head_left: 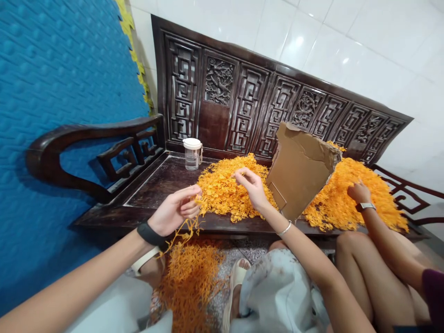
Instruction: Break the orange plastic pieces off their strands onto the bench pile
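Observation:
My left hand [176, 210], with a black band on the wrist, is closed on a bunch of orange strands [183, 231] that hang down over the bench edge. My right hand [251, 185], with a thin bracelet, pinches a few strands at the top of a big orange pile [225, 192] on the dark carved wooden bench [156, 180]. More orange strands [189, 282] lie heaped on the floor between my knees.
A torn piece of cardboard [298, 171] stands between my pile and a second orange pile [354, 199]. Another person's hand [359, 192] with a watch rests on that pile. A clear jar with a white lid [193, 154] stands at the bench back. A blue padded wall [62, 69] is left.

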The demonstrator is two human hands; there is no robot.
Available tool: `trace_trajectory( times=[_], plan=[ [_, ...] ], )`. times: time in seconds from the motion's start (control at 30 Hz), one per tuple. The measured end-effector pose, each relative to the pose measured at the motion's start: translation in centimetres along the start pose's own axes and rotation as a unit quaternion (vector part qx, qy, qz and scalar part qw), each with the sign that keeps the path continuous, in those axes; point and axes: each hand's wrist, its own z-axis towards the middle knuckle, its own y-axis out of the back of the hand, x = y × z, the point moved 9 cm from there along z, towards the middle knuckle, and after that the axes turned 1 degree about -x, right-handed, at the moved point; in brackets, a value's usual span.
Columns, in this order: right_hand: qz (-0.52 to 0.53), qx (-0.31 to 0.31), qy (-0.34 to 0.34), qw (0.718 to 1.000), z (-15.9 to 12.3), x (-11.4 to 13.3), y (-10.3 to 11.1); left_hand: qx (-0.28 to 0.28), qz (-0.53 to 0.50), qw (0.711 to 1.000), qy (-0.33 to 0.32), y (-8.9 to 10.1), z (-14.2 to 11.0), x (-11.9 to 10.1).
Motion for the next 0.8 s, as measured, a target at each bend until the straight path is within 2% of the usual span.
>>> trace_trajectory(
  times=[0.07,0.17,0.27,0.37,0.47,0.63,0.8],
  plan=[
    [-0.05,-0.093,0.004,0.994,0.5,-1.3,2.6,-0.002,0.001,1.0,0.002,0.2,0.1,0.1],
    [-0.123,-0.234,0.001,0.965,0.5,-3.3,7.3,-0.009,0.005,1.0,0.001,0.6,0.2,0.1],
    [-0.161,-0.322,-0.006,0.933,-0.1,-5.2,11.3,-0.009,0.01,1.0,0.001,0.7,0.2,0.1],
    [-0.19,-0.344,-0.02,0.919,-0.7,-6.9,13.9,-0.013,0.012,1.0,0.002,0.6,0.3,0.1],
    [-0.217,-0.343,-0.043,0.913,-1.2,-8.4,15.3,-0.01,0.014,1.0,0.006,0.6,0.5,0.3],
    [-0.238,-0.335,-0.078,0.908,-1.8,-10.6,16.2,0.0,0.02,1.0,0.007,0.5,0.5,0.4],
    [-0.24,-0.344,-0.086,0.904,-2.0,-11.1,16.9,0.005,0.033,0.999,0.011,0.3,0.3,0.3]
  ],
)
